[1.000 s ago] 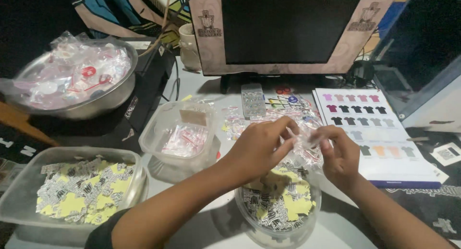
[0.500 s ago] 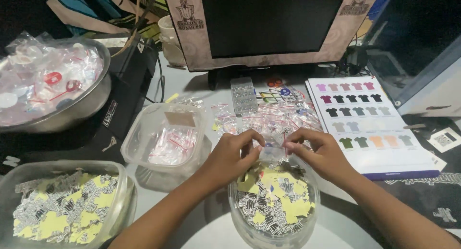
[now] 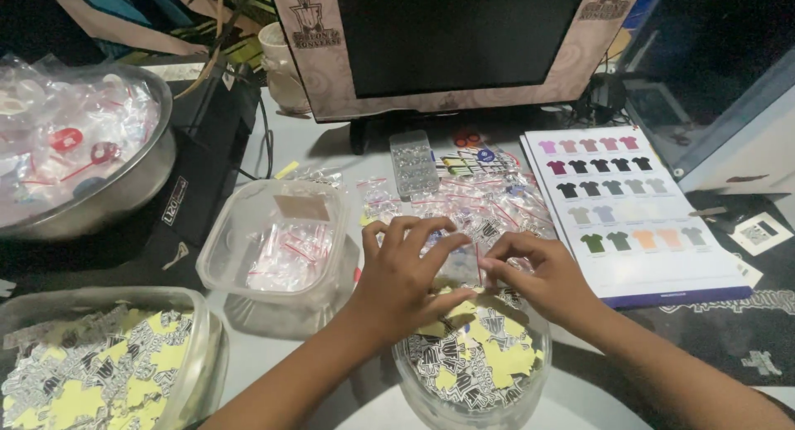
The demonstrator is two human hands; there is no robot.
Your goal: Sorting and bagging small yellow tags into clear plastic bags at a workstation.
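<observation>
Directly above the round clear bowl (image 3: 472, 372) of yellow and black-and-white cut-outs: left hand (image 3: 403, 277) and right hand (image 3: 542, 274), meeting over its far rim. Between them, a small clear plastic bag (image 3: 462, 264), pinched from both sides. Left hand curled, fingers bent down onto the bag's left edge, thumb under it, closed on the bag. Right hand likewise closed, fingertips and thumb nipping the bag's right edge. A yellow cut-out (image 3: 451, 314) under the left thumb, just above the bowl's contents; whether gripped or merely touched, cannot tell.

Beyond the bowl, toward the monitor (image 3: 455, 41): a scatter of small clear bags with red seal lines (image 3: 484, 202) lying flat on the tabletop (image 3: 323, 152), and a narrow clear compartment box (image 3: 413, 162) near the monitor's foot.

Left of the bowl, just beside it: a square clear container (image 3: 277, 248) holding more small bags. Further left, at the frame's lower corner: a rectangular clear tub (image 3: 108, 364) filled with the same yellow and black-and-white cut-outs. Far left of the bowl and further back: a metal basin (image 3: 91, 165) heaped with filled bags.

Right of the bowl: a white colour chart (image 3: 633, 215) printed with rows of shirt shapes, lying flat, well apart from both hands.
</observation>
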